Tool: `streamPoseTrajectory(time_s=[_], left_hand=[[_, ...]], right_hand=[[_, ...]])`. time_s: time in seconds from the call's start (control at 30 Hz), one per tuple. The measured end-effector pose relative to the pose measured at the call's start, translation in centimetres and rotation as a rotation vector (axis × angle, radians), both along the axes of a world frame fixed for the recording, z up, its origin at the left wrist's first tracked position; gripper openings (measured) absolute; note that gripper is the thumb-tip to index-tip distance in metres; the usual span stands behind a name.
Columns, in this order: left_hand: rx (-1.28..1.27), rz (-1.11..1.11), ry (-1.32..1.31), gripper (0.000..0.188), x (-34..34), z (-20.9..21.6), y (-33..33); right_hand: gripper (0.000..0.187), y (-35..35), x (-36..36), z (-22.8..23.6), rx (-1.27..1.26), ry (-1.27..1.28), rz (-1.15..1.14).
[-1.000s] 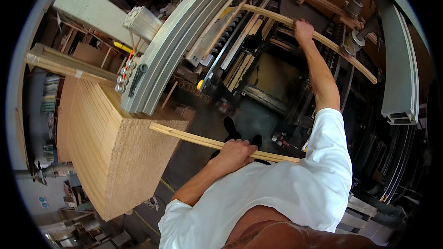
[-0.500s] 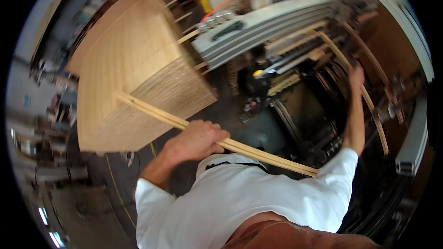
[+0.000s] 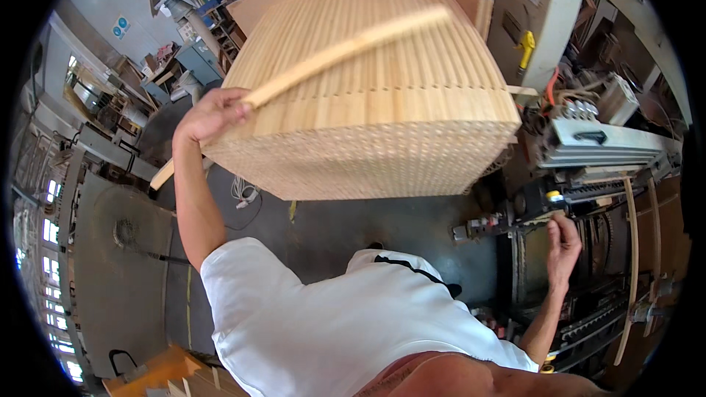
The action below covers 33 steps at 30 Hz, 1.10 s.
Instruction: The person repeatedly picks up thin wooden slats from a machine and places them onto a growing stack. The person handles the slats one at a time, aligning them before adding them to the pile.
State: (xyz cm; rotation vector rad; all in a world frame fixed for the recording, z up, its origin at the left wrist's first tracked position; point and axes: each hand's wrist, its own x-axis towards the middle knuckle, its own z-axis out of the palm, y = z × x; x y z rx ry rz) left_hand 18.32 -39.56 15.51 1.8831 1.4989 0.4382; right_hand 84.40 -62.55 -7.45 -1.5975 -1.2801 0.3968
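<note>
My left hand [image 3: 213, 115] is closed around a long, pale wooden strip [image 3: 346, 48]. The strip slants over a big block-shaped stack of matching strips [image 3: 353, 106], and its short end sticks out behind my wrist. Motion blurs its far end, so I cannot tell whether it touches the top of the stack. Off to the right, my right hand [image 3: 565, 246] hangs over the dark machine [image 3: 533, 265] with loosely bent fingers and nothing visible in them. Right of that hand, a single slightly bowed strip [image 3: 631, 272] stands along the machine.
A grey metal beam [image 3: 603, 143] runs behind the machine at the right. Beyond it hangs a yellow air gun [image 3: 526, 50]. White cable [image 3: 244, 191] lies coiled on the floor below the stack. A large fan [image 3: 125, 231] stands at the left.
My view has swung left toward the stack. The left hand has raised its strip from in front of my body to over the stack. My right hand has come away from the strip at the machine.
</note>
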Motion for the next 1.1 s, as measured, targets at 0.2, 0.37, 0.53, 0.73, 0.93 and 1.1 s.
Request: streamPoseTrajectory(time_s=[0.2,0.37,0.53,0.73,0.93,1.1], left_hand=[[0.271,0.368,0.045,0.039,-17.6,-4.3,14.7],[0.321,0.59,0.277,0.044,-23.6,-7.4,25.0],[0.212,0.605,0.456,0.056,-26.9,-11.6,33.3],[0.253,0.57,0.473,0.065,-25.2,-13.0,37.2],[0.252,0.515,0.407,0.064,-26.0,-14.7,38.5],[0.443,0.501,0.565,0.059,-26.2,-15.6,39.8]], right_hand=[[0.02,6.4,-14.8,-10.3,-0.205,0.272,0.097],[0.026,6.7,-22.3,-17.2,-0.528,0.126,0.174],[0.03,3.6,-24.8,-21.9,-0.706,-0.128,0.103],[0.027,-3.8,-25.4,-26.2,-0.793,-0.182,-0.101],[0.023,-10.3,-25.5,-30.4,-0.811,-0.023,-0.184],[0.023,-9.7,-27.3,-28.6,-0.793,-0.043,-0.191]])
